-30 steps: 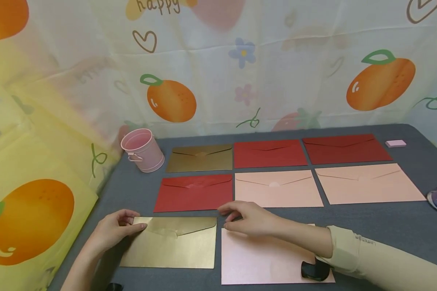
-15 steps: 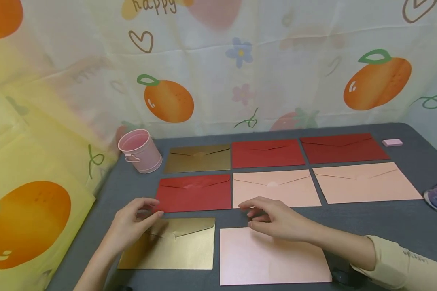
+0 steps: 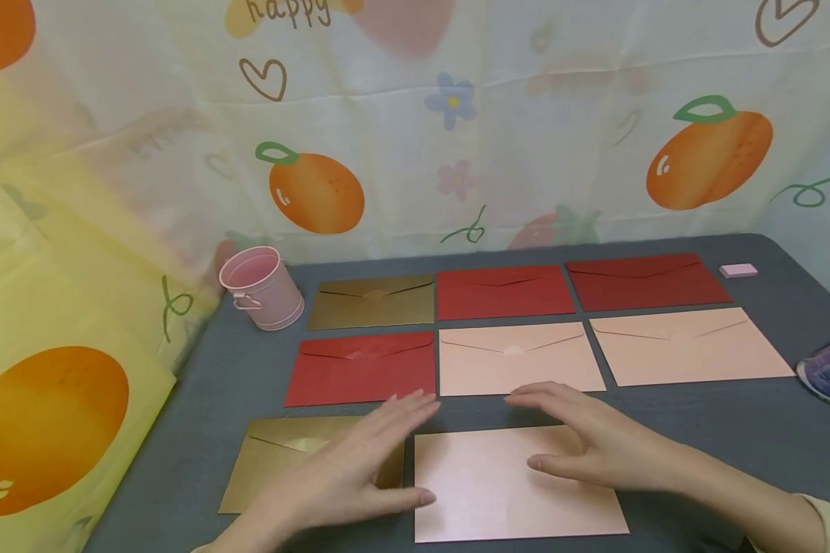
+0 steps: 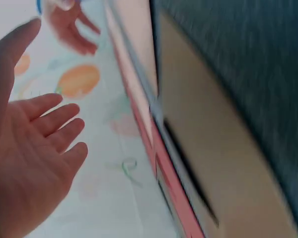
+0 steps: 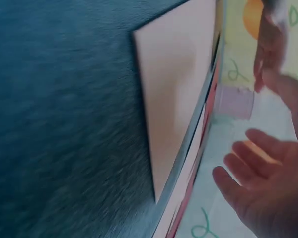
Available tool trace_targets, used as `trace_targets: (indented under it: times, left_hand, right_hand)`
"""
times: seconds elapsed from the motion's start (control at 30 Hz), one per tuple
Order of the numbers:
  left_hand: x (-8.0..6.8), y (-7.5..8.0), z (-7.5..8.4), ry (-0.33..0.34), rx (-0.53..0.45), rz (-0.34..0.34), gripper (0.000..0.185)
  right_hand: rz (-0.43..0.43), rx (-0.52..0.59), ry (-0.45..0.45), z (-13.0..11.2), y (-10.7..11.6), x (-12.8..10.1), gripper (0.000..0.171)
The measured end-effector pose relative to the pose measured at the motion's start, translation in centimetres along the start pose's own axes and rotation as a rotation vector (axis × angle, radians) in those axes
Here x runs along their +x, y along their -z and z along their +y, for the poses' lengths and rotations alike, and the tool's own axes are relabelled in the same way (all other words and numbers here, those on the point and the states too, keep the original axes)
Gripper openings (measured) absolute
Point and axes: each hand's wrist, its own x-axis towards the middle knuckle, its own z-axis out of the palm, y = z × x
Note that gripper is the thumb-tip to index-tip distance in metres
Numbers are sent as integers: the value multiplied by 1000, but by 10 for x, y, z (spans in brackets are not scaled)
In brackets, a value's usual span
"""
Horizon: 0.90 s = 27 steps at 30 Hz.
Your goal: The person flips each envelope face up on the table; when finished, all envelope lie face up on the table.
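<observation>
Both hands open, holding nothing. Left hand (image 3: 360, 461): fingers straight, spread flat above the right end of the gold envelope (image 3: 283, 468) at lower centre-left, thumb tip at the left edge of the pink envelope (image 3: 498, 491). Right hand (image 3: 588, 438): fingers straight, palm down over the upper right part of that pink envelope at lower centre. Contact or hover over the paper: cannot tell.

Change: a second ago the left hand pinched the gold envelope's upper left corner and the right hand sat at the pink envelope's upper left corner; both have since let go and swung inward, palms flattening. The two envelopes now lie side by side, edges nearly meeting, as a third row; judged, placement is finished and the hands are smoothing or squaring.

Other items on the dark grey table (image 3: 733, 430):
- Middle row: red envelope (image 3: 360, 369), two pink.
- Back row: gold, two red.
- Pink bucket (image 3: 259, 288), centre left.
- Small pink pad (image 3: 738, 270), right.
- Fruit-print cloth (image 3: 456, 130), background.
</observation>
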Motion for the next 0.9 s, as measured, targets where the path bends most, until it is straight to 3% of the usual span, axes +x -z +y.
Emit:
trace_targets:
  times: [0.17,0.33,0.53,0.77,0.9]
  left_hand:
    - [4,-19,4,-110,165,-171,101]
    - [2,-29,2,-132,280,-250,108]
    - [4,-33,4,-114,324,-296,101]
    - [11,-29,4,-123,324,-294,78]
    - [13,-28,3,-152,363,-274,80]
  right_hand:
    - [-135,-107,38,2,1,-21,79]
    - [-232,-141,71,9,-2,-38,96]
    - [-206,-226,193,21,-7,-46,97]
    - [-186,-373,200,21,-3,-42,85]
    - [-161,-432,212,19,-5,-41,88]
